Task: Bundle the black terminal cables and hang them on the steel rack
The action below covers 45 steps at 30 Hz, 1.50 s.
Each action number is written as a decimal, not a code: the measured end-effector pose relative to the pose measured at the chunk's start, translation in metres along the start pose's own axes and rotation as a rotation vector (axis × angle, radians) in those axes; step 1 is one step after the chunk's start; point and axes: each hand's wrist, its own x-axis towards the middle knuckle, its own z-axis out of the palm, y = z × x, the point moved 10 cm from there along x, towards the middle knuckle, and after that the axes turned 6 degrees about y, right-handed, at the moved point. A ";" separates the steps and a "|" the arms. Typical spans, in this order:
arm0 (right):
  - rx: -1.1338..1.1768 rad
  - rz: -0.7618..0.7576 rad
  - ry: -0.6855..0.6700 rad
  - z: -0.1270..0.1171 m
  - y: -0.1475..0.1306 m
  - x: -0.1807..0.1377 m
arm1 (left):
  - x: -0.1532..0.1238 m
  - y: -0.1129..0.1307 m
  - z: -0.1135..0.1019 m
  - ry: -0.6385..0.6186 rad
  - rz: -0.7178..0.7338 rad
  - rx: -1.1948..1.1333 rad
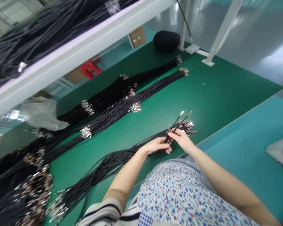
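Observation:
A bundle of black cables (117, 160) with shiny metal terminals lies along the near side of the green table. My left hand (158, 146) is wrapped round this bundle close to its right end. Just beside it, my right hand (179, 138), with a ring on one finger, pinches a few cables whose tips stick up above the rest. The bundle's metal terminals (187, 124) fan out past my right hand. Parts of the fingers and of the gripped cables are hidden.
Further cable bundles (108, 116) lie across the green table (216, 97), with a large pile of terminals (35, 194) at the left. A white shelf beam (84, 40) carrying more cables crosses above. A black rounded object (166, 40) sits by the far post; a plastic bag (41, 111) lies left.

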 end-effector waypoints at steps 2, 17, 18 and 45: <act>-0.047 -0.059 0.063 -0.011 -0.002 -0.013 | 0.010 0.005 0.006 0.015 0.056 0.035; 0.112 -0.310 0.263 -0.014 -0.038 -0.057 | -0.045 0.026 -0.008 0.165 0.236 0.511; 0.119 -0.321 0.247 -0.009 -0.043 -0.055 | -0.050 0.027 -0.010 0.170 0.228 0.516; -0.042 0.135 -0.082 0.049 0.050 -0.034 | -0.061 -0.034 -0.015 0.026 0.023 -0.373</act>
